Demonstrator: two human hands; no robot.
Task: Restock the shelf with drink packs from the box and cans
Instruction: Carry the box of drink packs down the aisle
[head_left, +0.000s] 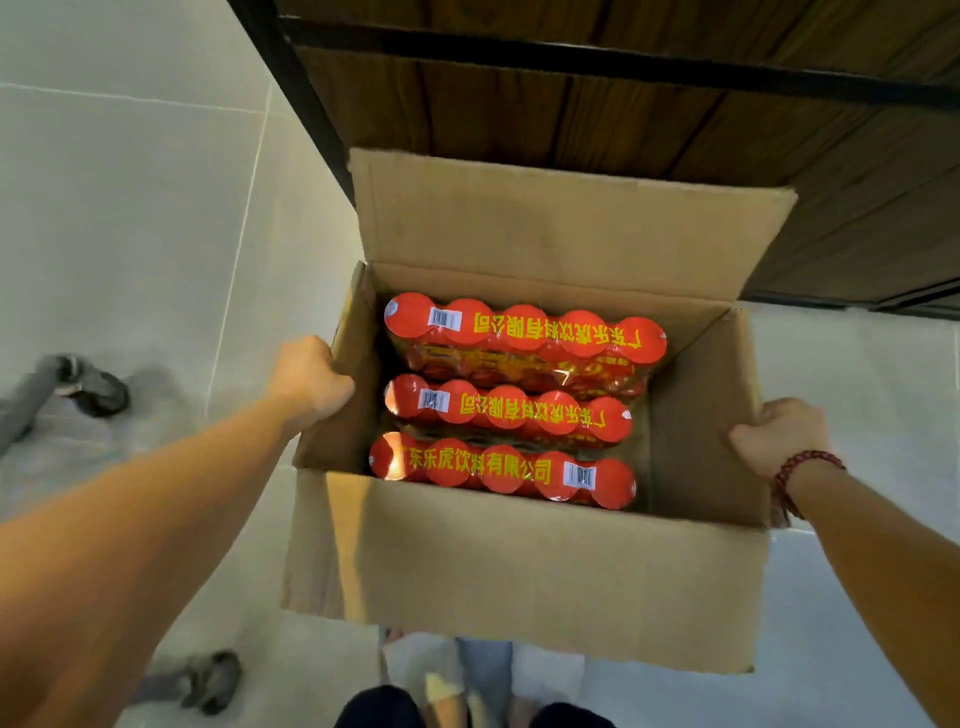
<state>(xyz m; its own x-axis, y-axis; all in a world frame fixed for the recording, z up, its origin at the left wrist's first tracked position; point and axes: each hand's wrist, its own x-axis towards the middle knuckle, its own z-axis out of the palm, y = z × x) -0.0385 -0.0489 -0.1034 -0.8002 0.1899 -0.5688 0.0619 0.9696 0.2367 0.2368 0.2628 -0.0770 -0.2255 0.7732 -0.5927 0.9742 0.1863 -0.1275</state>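
Observation:
An open cardboard box (519, 566) is held in front of me above the floor, its flaps standing up. Inside lie three shrink-wrapped drink packs with red tops and yellow lettering: a far pack (524, 332), a middle pack (506, 410) and a near pack (501, 470). My left hand (311, 379) is closed over the box's left wall. My right hand (779, 434), with a red bead bracelet at the wrist, grips the right wall. The dark wooden shelf (649, 114) with a black metal frame stands just beyond the box.
Pale tiled floor (130, 234) spreads to the left and right. Grey caster wheels of a cart show at the left edge (93, 389) and lower left (213, 680). My feet and some pale packaging lie under the box's near edge.

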